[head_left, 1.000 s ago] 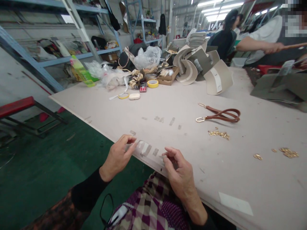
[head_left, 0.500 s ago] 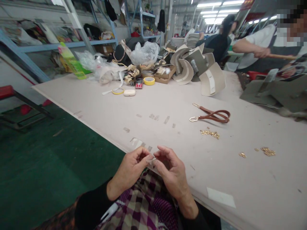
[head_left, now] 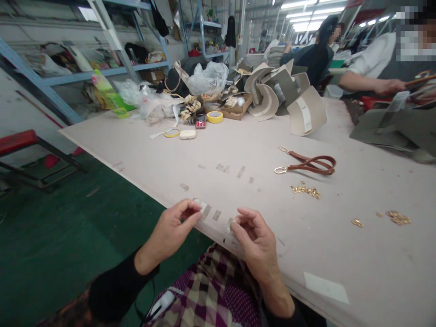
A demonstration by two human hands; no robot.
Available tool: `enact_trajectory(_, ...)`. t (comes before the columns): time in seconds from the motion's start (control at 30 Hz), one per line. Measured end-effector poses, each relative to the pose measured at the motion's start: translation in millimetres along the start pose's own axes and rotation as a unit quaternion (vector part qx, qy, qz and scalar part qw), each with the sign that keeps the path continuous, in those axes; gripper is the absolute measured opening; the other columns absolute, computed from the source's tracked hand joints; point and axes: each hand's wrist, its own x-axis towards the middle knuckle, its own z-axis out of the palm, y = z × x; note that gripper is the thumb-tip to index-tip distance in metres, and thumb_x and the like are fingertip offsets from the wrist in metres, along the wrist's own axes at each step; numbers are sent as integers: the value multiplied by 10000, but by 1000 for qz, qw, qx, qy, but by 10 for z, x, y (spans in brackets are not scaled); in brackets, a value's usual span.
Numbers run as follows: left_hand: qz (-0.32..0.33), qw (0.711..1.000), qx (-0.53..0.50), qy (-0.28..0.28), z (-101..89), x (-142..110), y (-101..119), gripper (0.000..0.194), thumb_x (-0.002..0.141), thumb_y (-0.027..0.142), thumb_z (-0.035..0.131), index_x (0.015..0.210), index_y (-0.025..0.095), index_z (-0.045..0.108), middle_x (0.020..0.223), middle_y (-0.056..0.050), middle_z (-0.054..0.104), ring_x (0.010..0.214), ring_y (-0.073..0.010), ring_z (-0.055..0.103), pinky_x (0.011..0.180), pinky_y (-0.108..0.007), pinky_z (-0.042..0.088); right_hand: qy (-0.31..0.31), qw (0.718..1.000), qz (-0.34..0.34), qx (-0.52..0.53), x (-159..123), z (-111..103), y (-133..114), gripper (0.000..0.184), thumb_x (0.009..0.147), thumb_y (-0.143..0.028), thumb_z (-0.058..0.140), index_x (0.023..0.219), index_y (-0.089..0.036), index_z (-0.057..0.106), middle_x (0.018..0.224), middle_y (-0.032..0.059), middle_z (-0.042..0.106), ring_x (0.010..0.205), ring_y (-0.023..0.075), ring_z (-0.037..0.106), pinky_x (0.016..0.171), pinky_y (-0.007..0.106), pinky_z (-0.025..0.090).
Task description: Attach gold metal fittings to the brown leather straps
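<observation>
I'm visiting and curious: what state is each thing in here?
Left grip: fingers curled, hold unclear
Right grip: fingers curled, hold unclear
Brown strap: folded into a loop
Gold pieces: loose, in clusters
Yellow tape roll: lying flat
Cream case: looks shut
Cardboard box: open
Clear plastic bag: crumpled
White rectangle: flat

the left hand [head_left: 173, 230] and right hand [head_left: 258, 243] are apart, fingers curled, thumbs near the fingertips.

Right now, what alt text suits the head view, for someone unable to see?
A person's left hand and right hand are apart at the near edge of a table, the right seemingly pinching something small. Farther right lie a brown strap and gold-coloured pieces.
</observation>
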Motion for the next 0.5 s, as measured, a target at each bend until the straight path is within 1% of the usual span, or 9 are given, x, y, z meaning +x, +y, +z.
enact_trajectory(0.03,32,997,63,31,-94,59,2,186,855,361,618,924,188,629,827,-9,639,751,-155,596,699,-260,484,7,1000,-1,6,2,5,7,239,893,-267,658,1111,-193,594,860,7,614,752,125,604,674,206,495)
enact_trajectory(0.07,59,990,120,47,-182,127,8,170,856,339,609,940,193,633,859,-13,648,781,-161,601,725,-270,482,11,1000,-2,8,3,9,12,265,895,-270,661,1139,-197,589,877,9,617,767,124,608,688,205,498)
enact_trajectory(0.1,78,982,165,45,-259,198,17,157,860,315,591,954,196,634,882,-14,653,802,-166,603,743,-279,481,14,1000,-2,8,1,13,17,288,899,-275,660,1167,-201,584,896,12,622,788,125,613,707,207,501)
enact_trajectory(0.13,92,976,197,30,-321,269,27,154,862,284,568,974,199,630,907,-16,657,817,-169,605,752,-286,480,13,1000,-2,5,-2,16,23,307,907,-281,656,1193,-205,578,915,17,626,813,128,617,726,212,504)
enact_trajectory(0.2,110,966,232,-18,-393,397,43,200,851,219,528,1030,202,614,964,-21,662,848,-172,608,768,-297,484,1,1000,-1,-13,-11,16,33,318,925,-293,641,1224,-211,568,944,25,631,843,134,620,744,222,504)
enact_trajectory(0.27,128,956,257,-61,-407,490,44,277,828,175,520,1095,202,589,1004,-28,663,883,-179,608,787,-307,487,-13,999,-3,-36,-20,11,43,310,938,-299,628,1230,-215,566,952,26,630,848,136,618,753,229,500)
enact_trajectory(0.33,148,943,285,-89,-394,545,28,319,813,160,538,1128,203,573,1016,-33,660,922,-192,603,803,-318,489,-18,999,-6,-49,-25,4,50,304,944,-300,620,1232,-219,566,953,24,627,844,135,616,753,231,496)
enact_trajectory(0.4,161,935,301,-101,-376,568,1,319,812,157,552,1128,203,569,1007,-37,655,949,-203,594,818,-329,488,-17,998,-10,-51,-23,-1,54,298,945,-297,617,1230,-225,567,949,21,626,843,134,615,758,233,494)
enact_trajectory(0.5,165,935,297,-99,-360,568,-34,313,829,153,548,1138,201,563,994,-37,646,940,-197,589,836,-338,484,-20,998,-16,-56,-16,-4,55,280,947,-288,613,1219,-233,575,946,16,627,846,131,615,775,237,490)
